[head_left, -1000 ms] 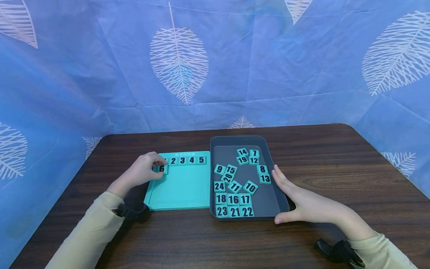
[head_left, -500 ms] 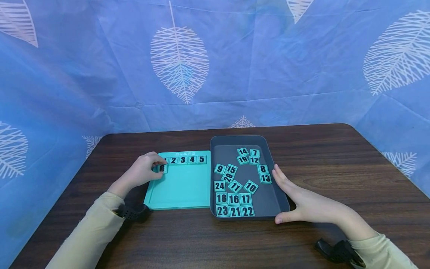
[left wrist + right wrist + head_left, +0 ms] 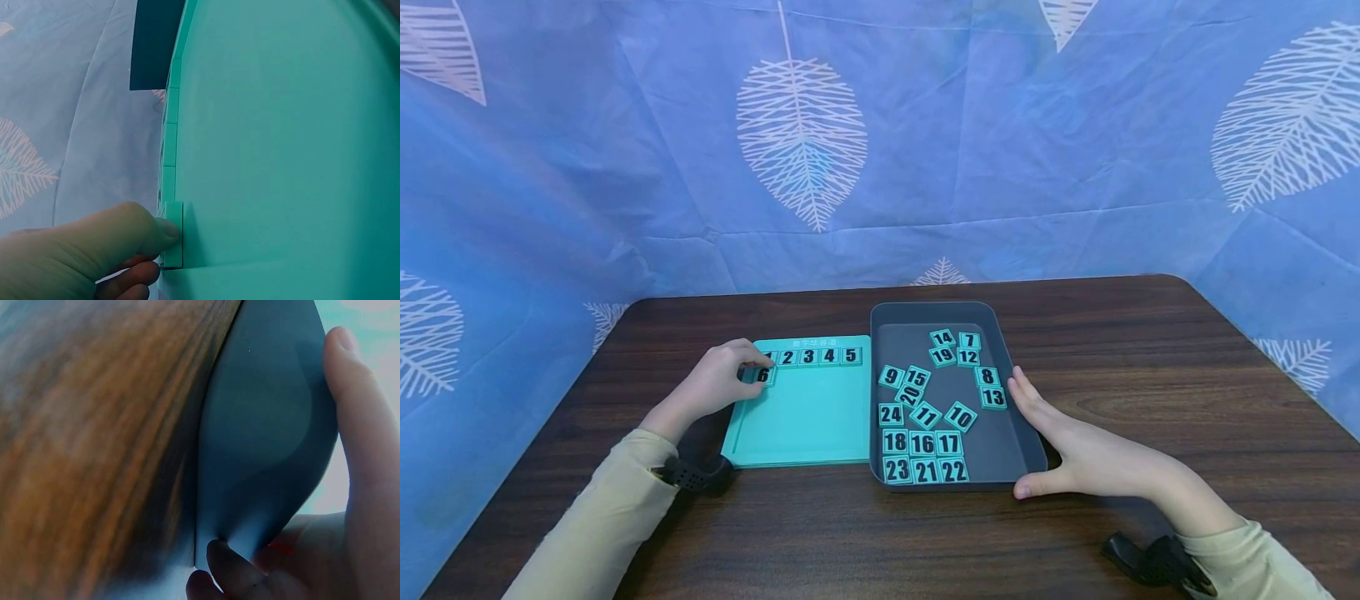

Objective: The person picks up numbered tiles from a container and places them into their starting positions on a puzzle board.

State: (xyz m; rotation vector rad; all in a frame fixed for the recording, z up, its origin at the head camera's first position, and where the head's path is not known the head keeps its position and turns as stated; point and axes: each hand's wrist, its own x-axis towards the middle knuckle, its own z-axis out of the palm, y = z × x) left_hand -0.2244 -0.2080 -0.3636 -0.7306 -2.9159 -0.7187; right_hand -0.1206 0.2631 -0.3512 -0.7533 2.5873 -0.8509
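My left hand (image 3: pixel 724 377) pinches the number 6 tile (image 3: pixel 764 377) over the upper left of the turquoise board (image 3: pixel 820 417). In the left wrist view the thumb presses the edge of this tile (image 3: pixel 174 247), beside the row. Tiles 2 to 5 (image 3: pixel 818 357) line the board's top edge; tile 1 is partly hidden by my fingers. My right hand (image 3: pixel 1075 450) rests against the right side of a dark grey tray (image 3: pixel 1007 450), fingers spread along the wall and thumb at the near corner. In the right wrist view the fingers touch the tray wall (image 3: pixel 262 425).
Several numbered tiles lie in the tray, among them tile 10 (image 3: pixel 960 417), tile 7 (image 3: pixel 969 340) and tile 24 (image 3: pixel 891 414). Board and tray stand side by side on a dark wooden table (image 3: pixel 820 533). A blue leaf-patterned cloth (image 3: pixel 925 150) hangs behind.
The 6 tile has shifted and tilted slightly in my left fingers. My right hand and the tray stay in place.
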